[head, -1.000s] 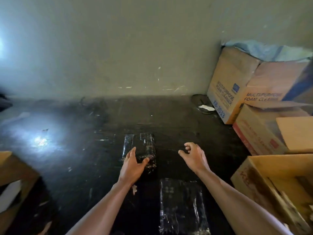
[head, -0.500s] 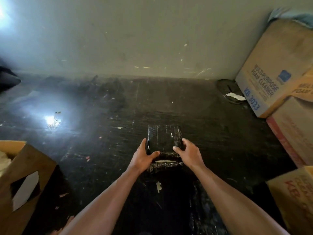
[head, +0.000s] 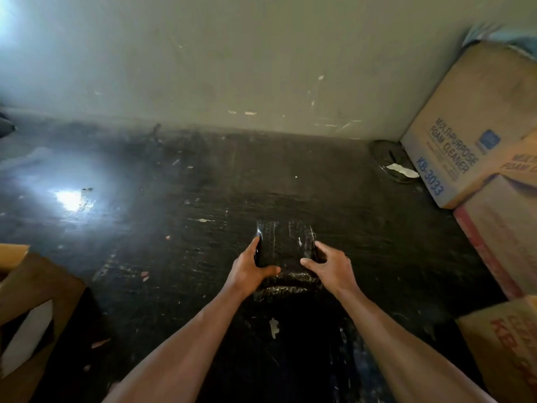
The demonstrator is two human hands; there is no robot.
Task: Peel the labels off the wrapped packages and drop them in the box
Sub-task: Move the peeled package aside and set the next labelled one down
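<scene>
Both hands now clamp black plastic-wrapped rectangular package (head: 286, 251) on dark floor (head: 174, 228): left hand (head: 250, 269) fingers on its left edge, right hand (head: 329, 267) newly gripping its right edge

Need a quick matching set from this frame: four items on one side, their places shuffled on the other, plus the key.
1. wrapped package
2. foam cleaner box
3. brown box with white label
4. white scrap

A. lower left corner
B. by the wall, left of the printed carton
C. between left hand and right hand
D. upper right, against the wall

Pairs: 1-C, 2-D, 3-A, 4-B
</scene>
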